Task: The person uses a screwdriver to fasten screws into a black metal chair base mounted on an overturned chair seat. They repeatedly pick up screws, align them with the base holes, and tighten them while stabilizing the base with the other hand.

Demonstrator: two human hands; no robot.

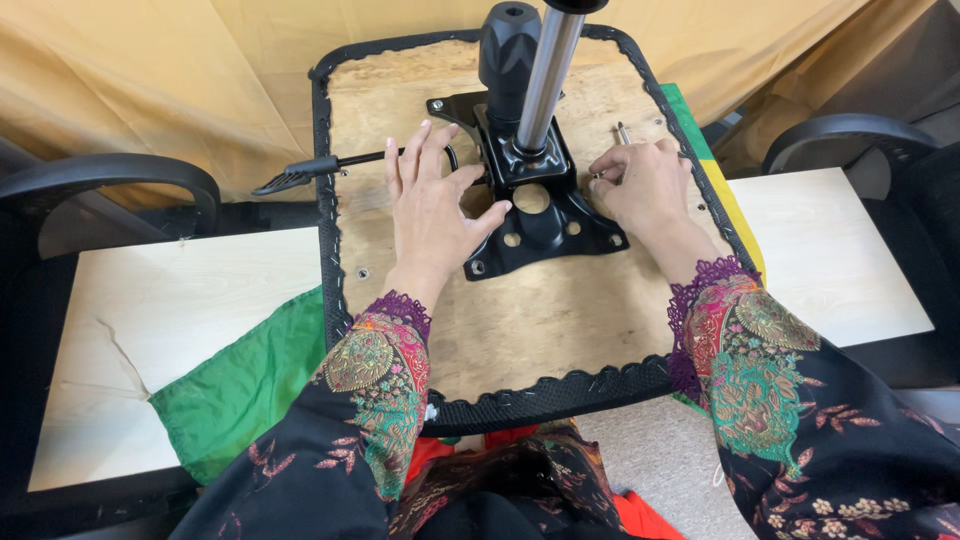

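An upturned chair seat [560, 320] with a bare wooden underside and black fabric rim lies on a pale table. A black metal mechanism plate [545, 225] with a silver gas cylinder [545, 80] and a black knob [508, 45] sits on the wood. My left hand [432, 205] rests flat on the wood, fingers spread, its thumb touching the plate's left edge. My right hand [645, 185] is closed around a small metal tool [622, 133] at the plate's right edge. A black lever [310, 170] sticks out to the left.
A green cloth [235, 385] lies under the seat on the pale table [170, 320]. Black chair armrests stand at the left [110, 175] and right [850, 130]. Tan fabric hangs behind. The table's front edge is near my lap.
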